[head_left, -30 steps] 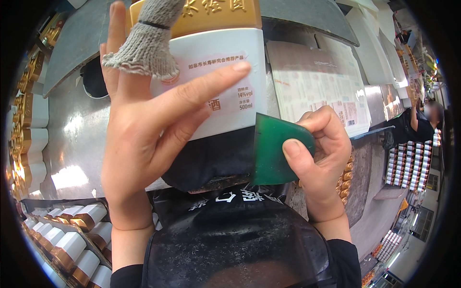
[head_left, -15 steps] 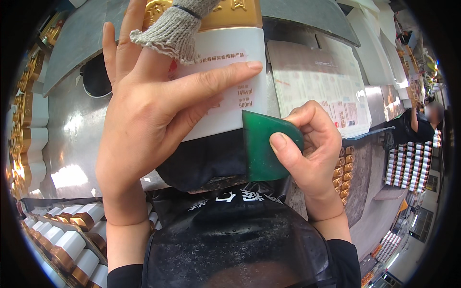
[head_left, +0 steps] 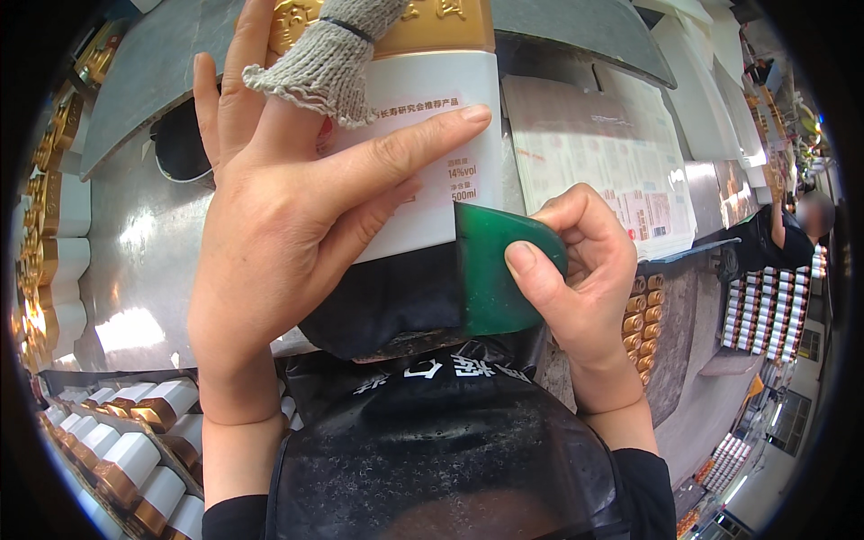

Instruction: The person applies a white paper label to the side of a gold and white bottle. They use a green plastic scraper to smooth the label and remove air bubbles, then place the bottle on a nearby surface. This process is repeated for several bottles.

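The left hand [head_left: 288, 216] lies spread flat over the front of a large bottle [head_left: 423, 171] held close up in the middle of the view, palm on its white label [head_left: 432, 108] and fingers stretched to the right; one finger wears a grey knitted finger cot [head_left: 328, 58]. Compared with a second ago, this hand sits a little higher and further right on the bottle, so that its long finger now reaches the right part of the label. The bottle has a gold band at the far end and a dark body at the near end, and it has drawn slightly nearer to the camera, filling more of the picture.

The right hand [head_left: 580, 270] is closed on a green plastic scraper [head_left: 499, 270], thumb on its face and fingers curled behind. The scraper's left edge touches the bottle at the lower right corner of the label, over the dark body. Earlier it sat lower and further from the label; now it has moved up against it.

A dark apron [head_left: 450, 450] fills the near centre. On the near left, rows of white and gold capped boxes [head_left: 126, 441] stand together. The steel counter [head_left: 135, 261] lies to the left behind the hand. A printed sheet [head_left: 612, 171] lies far right, and another person [head_left: 792, 234] is at the far right edge.
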{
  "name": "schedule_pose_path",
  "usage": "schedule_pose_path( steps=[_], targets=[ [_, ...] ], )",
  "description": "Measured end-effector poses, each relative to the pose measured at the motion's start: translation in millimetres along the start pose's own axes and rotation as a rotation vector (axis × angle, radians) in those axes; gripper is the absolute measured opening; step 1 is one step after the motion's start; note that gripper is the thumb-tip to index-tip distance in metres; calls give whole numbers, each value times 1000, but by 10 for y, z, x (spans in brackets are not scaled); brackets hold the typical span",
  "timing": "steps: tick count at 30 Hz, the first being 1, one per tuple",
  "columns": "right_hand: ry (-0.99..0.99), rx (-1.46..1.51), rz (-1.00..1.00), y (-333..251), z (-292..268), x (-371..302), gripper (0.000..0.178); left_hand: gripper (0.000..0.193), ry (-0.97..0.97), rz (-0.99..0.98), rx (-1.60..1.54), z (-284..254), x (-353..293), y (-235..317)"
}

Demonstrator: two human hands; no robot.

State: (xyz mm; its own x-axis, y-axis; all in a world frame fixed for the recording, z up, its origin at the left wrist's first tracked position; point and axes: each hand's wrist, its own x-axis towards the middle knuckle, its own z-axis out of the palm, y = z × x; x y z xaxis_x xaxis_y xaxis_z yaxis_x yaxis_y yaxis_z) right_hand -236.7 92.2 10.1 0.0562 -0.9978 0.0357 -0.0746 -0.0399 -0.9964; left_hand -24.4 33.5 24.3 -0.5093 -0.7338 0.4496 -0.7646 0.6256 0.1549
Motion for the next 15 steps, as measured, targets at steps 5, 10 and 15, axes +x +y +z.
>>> schedule_pose_path(
  steps=[5,10,15],
  targets=[
    [2,-3,22,-4,-2,3,16,44,24,20,-56,26,-1,-25],
    [7,-12,36,-15,5,4,17,44,45,35,-81,47,-13,-49],
    [18,-13,37,-3,5,4,17,44,21,-4,-94,13,5,-12]
  ],
)
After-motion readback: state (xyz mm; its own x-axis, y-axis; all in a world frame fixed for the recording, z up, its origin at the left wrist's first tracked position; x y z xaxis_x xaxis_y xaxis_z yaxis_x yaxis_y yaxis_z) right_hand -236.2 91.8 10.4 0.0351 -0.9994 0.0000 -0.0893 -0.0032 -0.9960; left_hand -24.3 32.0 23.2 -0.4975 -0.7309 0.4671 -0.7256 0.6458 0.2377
